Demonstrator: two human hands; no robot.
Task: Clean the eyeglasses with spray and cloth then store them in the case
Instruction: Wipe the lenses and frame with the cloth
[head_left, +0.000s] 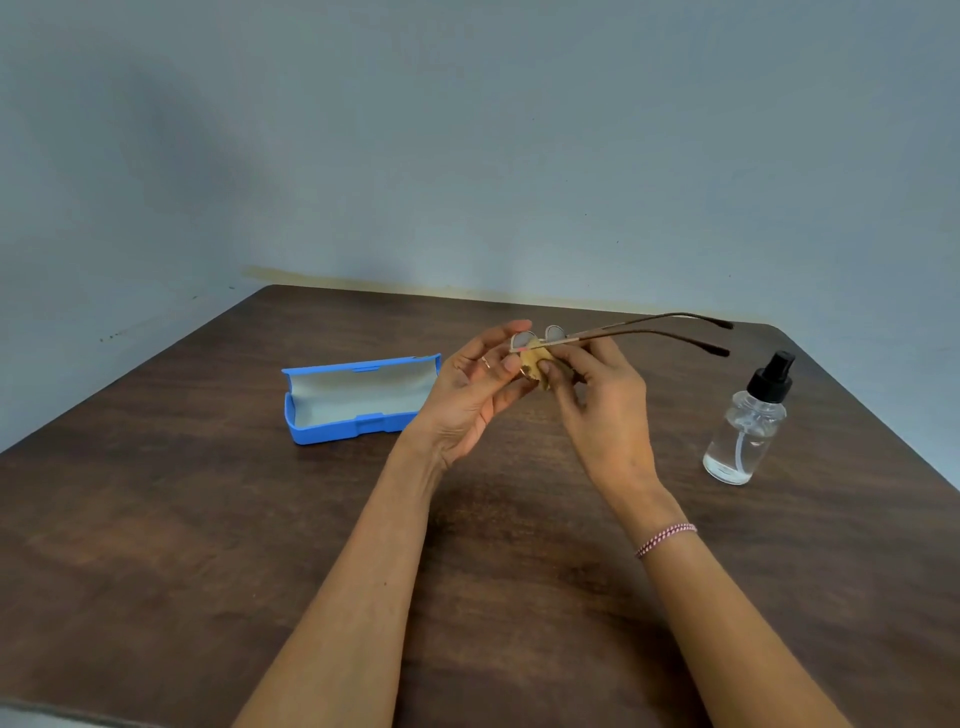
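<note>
Fingers (563, 359) of the right hand (605, 415) are pinching a small yellow cloth (537, 365) against one lens of the eyeglasses (555, 331), while the left hand (467, 397) is holding the frame by its near rim between thumb and fingertips. A person is keeping the eyeglasses raised above the dark wooden counter (234, 545), their thin temples unfolded and pointing right. A blue case (332, 430) is lying open on the counter just left of the left hand, its pale lining showing. A clear spray bottle (744, 439) with a black nozzle is standing upright to the right, well apart from the hands. A pink-and-white bracelet (666, 538) is circling the right wrist.
</note>
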